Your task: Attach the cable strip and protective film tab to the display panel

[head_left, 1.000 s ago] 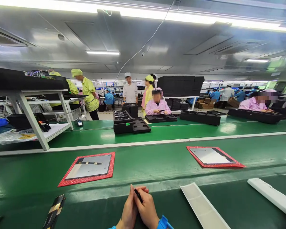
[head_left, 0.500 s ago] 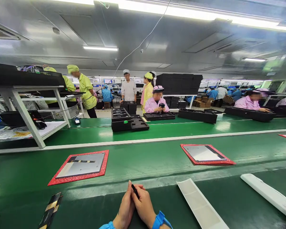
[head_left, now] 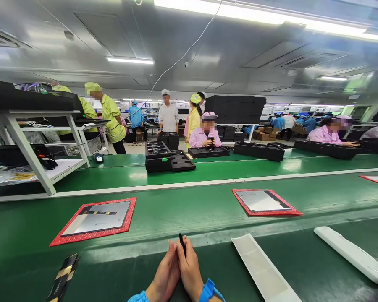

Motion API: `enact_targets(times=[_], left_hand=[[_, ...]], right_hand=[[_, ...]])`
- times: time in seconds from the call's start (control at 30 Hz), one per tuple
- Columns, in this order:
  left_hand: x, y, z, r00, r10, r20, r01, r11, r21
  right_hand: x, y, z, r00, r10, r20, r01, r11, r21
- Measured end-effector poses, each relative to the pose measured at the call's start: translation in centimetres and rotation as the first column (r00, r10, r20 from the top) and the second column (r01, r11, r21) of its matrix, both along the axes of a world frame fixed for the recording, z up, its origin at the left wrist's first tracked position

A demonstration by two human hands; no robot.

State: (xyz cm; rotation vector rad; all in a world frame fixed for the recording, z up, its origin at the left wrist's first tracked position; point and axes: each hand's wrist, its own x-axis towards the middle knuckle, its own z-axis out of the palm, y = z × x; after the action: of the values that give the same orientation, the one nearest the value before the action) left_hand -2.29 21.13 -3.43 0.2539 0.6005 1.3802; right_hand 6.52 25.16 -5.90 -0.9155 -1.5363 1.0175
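Note:
My right hand [head_left: 190, 266] is closed around a slim black stick-like tool [head_left: 182, 244], which points up between thumb and fingers. Its exact kind is too small to make out. Against it, palm to palm, rests my left hand [head_left: 166, 270], fingers stretched out and thumb raised, holding nothing that shows; its fingertips are partly hidden. Beyond the hands, on the green belt, two flat silver panels lie on red bubble-wrap sheets: the left panel [head_left: 97, 216] with a dark strip across it, the right panel [head_left: 261, 200] with a dark edge.
To my right lie a pale strip [head_left: 264, 268] and a long white case-like object [head_left: 349, 253]. Dark strips with gold patches [head_left: 63, 277] lie to my left. Across the belt are black foam trays [head_left: 157, 161], a white-legged rack [head_left: 31, 149] and a seated co-worker in pink [head_left: 197, 136].
The silver panels on red sheets have shifted left along the belt. My right hand now holds the black tool more upright, and its tip stands higher above the fingers.

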Motion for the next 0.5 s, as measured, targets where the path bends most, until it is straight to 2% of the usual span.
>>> enact_targets(times=[0.23, 0.5], left_hand=[[0.4, -0.2, 0.8, 0.99, 0.052, -0.133, -0.051, 0.999, 0.014], [0.4, -0.5, 1.7, 0.963, 0.043, -0.266, -0.051, 0.998, -0.025]], right_hand=[[-0.2, 0.1, 0.3, 1.0, 0.019, 0.02, -0.018, 1.0, -0.012], [-0.3, 0.0, 0.2, 0.993, 0.02, 0.113, -0.022, 1.0, 0.02]])
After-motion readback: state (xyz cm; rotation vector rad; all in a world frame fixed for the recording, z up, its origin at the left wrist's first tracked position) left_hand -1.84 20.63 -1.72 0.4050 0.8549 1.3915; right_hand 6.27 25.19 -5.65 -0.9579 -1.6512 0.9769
